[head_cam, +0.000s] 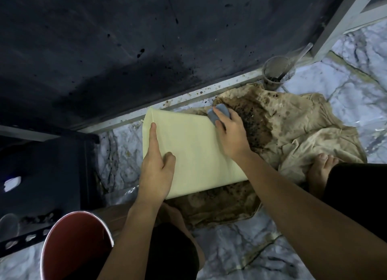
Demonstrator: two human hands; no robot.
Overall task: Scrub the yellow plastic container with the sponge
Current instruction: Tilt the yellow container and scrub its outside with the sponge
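On the floor over a stained cloth (297,129), the yellow container (194,152) lies tilted, your left hand (156,170) steadying it with forefinger straight, your right hand (232,133) gripping the sponge (218,114) against its far corner.

We have a single head-worn view, looking steeply down and forward from close above our own forearms onto the marble floor (240,248), with a dark panel (146,38) filling the top.
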